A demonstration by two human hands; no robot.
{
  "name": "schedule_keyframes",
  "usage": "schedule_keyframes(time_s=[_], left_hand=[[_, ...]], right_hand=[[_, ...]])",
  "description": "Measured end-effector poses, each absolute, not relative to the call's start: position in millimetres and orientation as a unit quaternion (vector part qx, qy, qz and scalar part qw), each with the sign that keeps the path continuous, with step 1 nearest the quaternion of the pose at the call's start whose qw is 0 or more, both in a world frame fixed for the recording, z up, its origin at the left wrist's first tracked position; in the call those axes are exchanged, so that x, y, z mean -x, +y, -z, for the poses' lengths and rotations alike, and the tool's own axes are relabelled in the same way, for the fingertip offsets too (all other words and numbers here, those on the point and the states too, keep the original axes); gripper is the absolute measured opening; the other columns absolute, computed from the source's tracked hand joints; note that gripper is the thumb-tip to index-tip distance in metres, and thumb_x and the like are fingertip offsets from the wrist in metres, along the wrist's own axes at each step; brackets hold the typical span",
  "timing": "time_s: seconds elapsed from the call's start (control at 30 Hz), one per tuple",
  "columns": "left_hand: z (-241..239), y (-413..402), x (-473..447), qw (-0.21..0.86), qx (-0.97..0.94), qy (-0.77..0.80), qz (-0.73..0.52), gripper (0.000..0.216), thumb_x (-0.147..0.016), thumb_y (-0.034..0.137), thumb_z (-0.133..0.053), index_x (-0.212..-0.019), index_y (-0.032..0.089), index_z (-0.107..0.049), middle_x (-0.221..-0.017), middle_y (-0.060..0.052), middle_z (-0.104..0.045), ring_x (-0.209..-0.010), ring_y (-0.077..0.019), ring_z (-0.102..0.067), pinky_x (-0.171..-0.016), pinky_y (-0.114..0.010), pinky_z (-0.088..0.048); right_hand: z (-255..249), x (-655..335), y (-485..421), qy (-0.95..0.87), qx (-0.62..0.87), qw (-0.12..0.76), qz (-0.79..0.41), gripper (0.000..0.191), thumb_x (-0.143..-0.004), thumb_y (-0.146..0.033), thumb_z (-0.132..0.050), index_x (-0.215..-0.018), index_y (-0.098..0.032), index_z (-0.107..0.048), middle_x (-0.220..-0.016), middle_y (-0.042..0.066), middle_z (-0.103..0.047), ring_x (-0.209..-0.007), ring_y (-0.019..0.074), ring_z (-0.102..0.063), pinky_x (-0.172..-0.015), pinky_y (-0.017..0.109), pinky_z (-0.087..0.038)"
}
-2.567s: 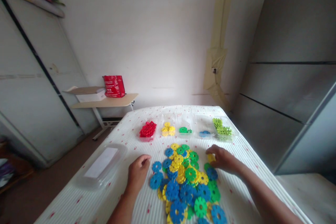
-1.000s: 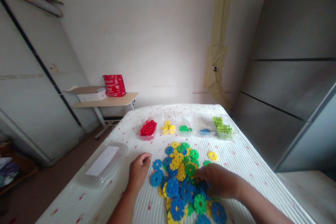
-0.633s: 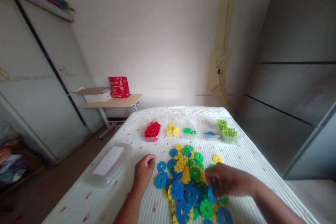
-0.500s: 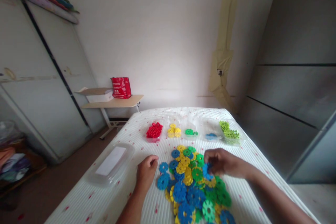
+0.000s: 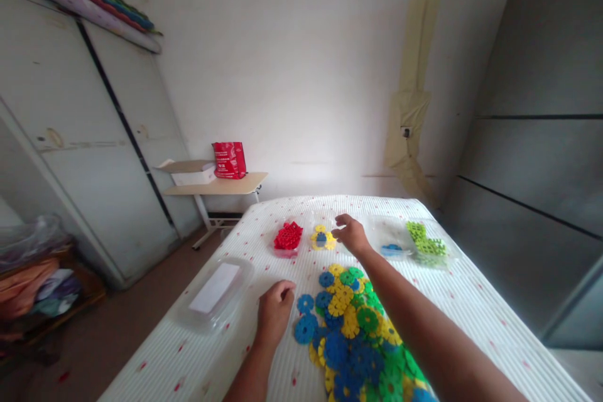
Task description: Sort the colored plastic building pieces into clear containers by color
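Observation:
My right hand [image 5: 349, 232] is stretched over the row of clear tubs, fingers apart and with nothing gripped. Left of its fingertips, a blue notched disc [image 5: 321, 237] shows among yellow discs [image 5: 330, 241] in a tub; whether it rests there or is still dropping I cannot tell. The green discs' tub is hidden behind my right hand and wrist. Fingers curled, my left hand [image 5: 277, 306] lies on the table beside two blue discs [image 5: 306, 328], with no object visible in it. My right forearm covers part of the pile of blue, yellow and green discs [image 5: 349, 321].
Red pieces [image 5: 288, 236] fill a tub at left; blue discs [image 5: 391, 249] and lime-green pieces [image 5: 426, 241] sit in tubs at right. A clear lid [image 5: 247, 273] with a white label lies on the striped tablecloth [image 5: 155, 358]. Behind stands a side table [image 5: 235, 184] with a red bag [image 5: 229, 160].
My right hand has moved from the pile, where it held a blue disc, forward to the tubs and opened. A blue disc now shows at the yellow tub. My left hand stays put.

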State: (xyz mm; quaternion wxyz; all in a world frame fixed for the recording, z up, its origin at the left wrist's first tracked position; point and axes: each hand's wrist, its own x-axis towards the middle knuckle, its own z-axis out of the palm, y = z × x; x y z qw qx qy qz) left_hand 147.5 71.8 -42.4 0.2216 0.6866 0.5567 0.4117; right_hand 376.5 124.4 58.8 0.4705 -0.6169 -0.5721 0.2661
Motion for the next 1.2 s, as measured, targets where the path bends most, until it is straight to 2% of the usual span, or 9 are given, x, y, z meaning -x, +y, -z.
schedule_keyframes(time_s=[0.17, 0.3, 0.43, 0.57, 0.7, 0.9, 1.03, 1.2], left_hand=[[42, 73, -148, 0.218, -0.688, 0.556, -0.412, 0.023, -0.072, 0.025, -0.046, -0.078, 0.019, -0.068, -0.08, -0.003, -0.072, -0.076, -0.0174, -0.065, -0.073, -0.026, -0.048], [40, 73, -149, 0.216, -0.691, 0.559, -0.405, 0.024, -0.071, 0.027, -0.046, -0.077, 0.019, -0.068, -0.079, -0.003, -0.072, -0.076, -0.0178, -0.065, -0.074, -0.027, -0.048], [40, 73, -149, 0.21, -0.69, 0.561, -0.407, 0.025, -0.071, 0.029, -0.046, -0.076, 0.019, -0.068, -0.079, -0.004, -0.072, -0.076, -0.0184, -0.065, -0.074, -0.027, -0.049], [42, 74, -147, 0.217, -0.694, 0.555, -0.404, 0.026, -0.07, 0.031, -0.046, -0.077, 0.018, -0.068, -0.078, -0.004, -0.072, -0.074, -0.019, -0.065, -0.071, -0.027, -0.05], [41, 75, -146, 0.225, -0.687, 0.556, -0.41, 0.025, -0.069, 0.033, -0.048, -0.076, 0.019, -0.068, -0.076, -0.004, -0.072, -0.072, -0.019, -0.066, -0.068, -0.027, -0.051], [40, 74, -146, 0.237, -0.684, 0.565, -0.396, 0.026, -0.07, 0.034, -0.047, -0.078, 0.019, -0.067, -0.073, -0.003, -0.071, -0.068, -0.0186, -0.065, -0.063, -0.026, -0.051], [41, 75, -145, 0.222, -0.688, 0.564, -0.399, 0.026, -0.07, 0.033, -0.047, -0.078, 0.019, -0.067, -0.075, -0.003, -0.071, -0.072, -0.0187, -0.065, -0.066, -0.026, -0.05], [44, 76, -145, 0.221, -0.692, 0.568, -0.386, 0.028, -0.072, 0.034, -0.045, -0.081, 0.018, -0.067, -0.071, -0.003, -0.071, -0.067, -0.0182, -0.065, -0.063, -0.025, -0.05]], right_hand=[[-50, -405, 82, -0.62, 0.613, 0.429, -0.237, 0.009, -0.066, -0.013, -0.048, -0.072, -0.017, -0.055, -0.058, -0.003, -0.056, -0.05, 0.0098, -0.056, -0.05, 0.021, -0.043], [-36, -438, 43, -0.634, 0.621, 0.404, -0.223, 0.009, -0.066, -0.019, -0.045, -0.069, -0.018, -0.054, -0.054, -0.003, -0.054, -0.048, 0.0116, -0.057, -0.049, 0.022, -0.043], [-16, -471, 19, -0.628, 0.645, 0.384, -0.204, 0.011, -0.067, -0.022, -0.042, -0.068, -0.018, -0.053, -0.059, -0.002, -0.055, -0.047, 0.0126, -0.056, -0.048, 0.024, -0.043], [-6, -485, 12, -0.648, 0.651, 0.353, -0.179, 0.013, -0.067, -0.021, -0.046, -0.07, -0.017, -0.058, -0.065, 0.002, -0.061, -0.059, 0.0157, -0.059, -0.057, 0.027, -0.044], [-2, -472, 13, -0.693, 0.642, 0.291, -0.153, 0.019, -0.07, -0.019, -0.051, -0.083, -0.016, -0.064, -0.078, 0.004, -0.066, -0.067, 0.0154, -0.059, -0.064, 0.025, -0.044], [4, -454, 11, -0.709, 0.649, 0.242, -0.135, 0.032, -0.071, -0.023, -0.057, -0.103, -0.018, -0.063, -0.099, 0.007, -0.063, -0.077, 0.0158, -0.059, -0.069, 0.024, -0.044], [2, -451, 9, -0.716, 0.653, 0.205, -0.136, 0.037, -0.07, -0.024, -0.059, -0.106, -0.019, -0.062, -0.101, 0.006, -0.061, -0.084, 0.0164, -0.059, -0.073, 0.024, -0.043], [2, -448, 8, -0.719, 0.659, 0.182, -0.126, 0.035, -0.068, -0.024, -0.059, -0.102, -0.018, -0.062, -0.097, 0.006, -0.06, -0.085, 0.0174, -0.058, -0.074, 0.025, -0.042]])
